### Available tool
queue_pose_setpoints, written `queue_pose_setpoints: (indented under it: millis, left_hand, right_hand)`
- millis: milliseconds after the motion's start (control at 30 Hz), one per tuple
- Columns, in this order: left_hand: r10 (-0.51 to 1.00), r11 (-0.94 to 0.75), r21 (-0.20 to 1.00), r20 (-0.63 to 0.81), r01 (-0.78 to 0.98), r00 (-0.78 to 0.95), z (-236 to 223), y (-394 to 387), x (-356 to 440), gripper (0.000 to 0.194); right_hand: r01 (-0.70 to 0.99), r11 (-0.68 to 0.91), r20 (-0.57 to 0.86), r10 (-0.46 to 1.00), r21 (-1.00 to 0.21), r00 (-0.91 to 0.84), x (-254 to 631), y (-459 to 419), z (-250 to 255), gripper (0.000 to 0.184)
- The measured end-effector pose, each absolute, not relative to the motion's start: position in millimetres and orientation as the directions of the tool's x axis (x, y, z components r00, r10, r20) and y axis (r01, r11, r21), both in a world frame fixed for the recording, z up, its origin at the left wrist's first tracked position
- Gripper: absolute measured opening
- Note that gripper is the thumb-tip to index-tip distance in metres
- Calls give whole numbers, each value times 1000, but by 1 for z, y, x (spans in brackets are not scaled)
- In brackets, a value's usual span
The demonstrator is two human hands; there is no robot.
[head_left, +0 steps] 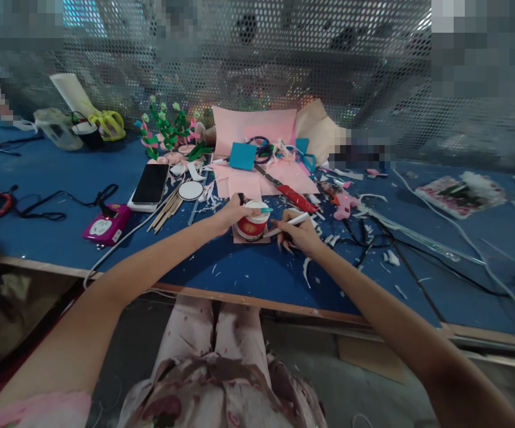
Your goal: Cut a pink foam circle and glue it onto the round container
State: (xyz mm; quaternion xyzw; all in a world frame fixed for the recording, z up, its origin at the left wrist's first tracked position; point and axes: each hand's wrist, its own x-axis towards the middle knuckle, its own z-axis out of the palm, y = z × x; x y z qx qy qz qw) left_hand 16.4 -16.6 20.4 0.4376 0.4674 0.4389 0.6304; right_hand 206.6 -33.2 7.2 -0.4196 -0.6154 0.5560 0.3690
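My left hand (233, 214) is closed on a round red-and-white tub (252, 228), thumb across its pale top. Something small and teal shows by the thumb tip. Beneath the tub lies a small piece of pink paper (239, 240), its edges peeking out. A white pen (298, 219) is gripped in my right hand (299, 235), its tip pointing at the tub's lower right edge by the paper. Whether the tip touches the paper I cannot tell. Just behind the hands rests a red-handled tool (297, 197), with larger pink sheets (239, 184) under and around it.
Left of the hands are wooden sticks (166, 211), a white disc (190, 190), a phone (151, 184) and a purple power socket (106, 226). Green craft plants (168, 128) stand behind. Paper scraps and black cables (400, 242) spread rightward. A perforated metal screen (257, 71) closes the back.
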Motion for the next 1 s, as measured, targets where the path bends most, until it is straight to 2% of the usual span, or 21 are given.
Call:
queue_pose_setpoints:
  millis: [267, 433, 667, 1000]
  left_hand:
    - [947, 278, 954, -251, -115, 202, 28, -19, 14, 63]
    - [937, 312, 947, -293, -80, 189, 28, -17, 13, 60]
    - [970, 192, 981, -187, -19, 153, 20, -8, 10, 63]
    - [975, 191, 980, -196, 56, 108, 21, -9, 10, 63]
  right_hand:
    - [122, -37, -68, 964, -992, -255, 200, -24, 11, 40]
    - [114, -55, -80, 971, -992, -224, 200, -14, 8, 39]
    - [115, -46, -67, 980, -992, -185, 196, -3, 8, 32]
    - [101, -50, -69, 978, -994, -197, 190, 16, 4, 30]
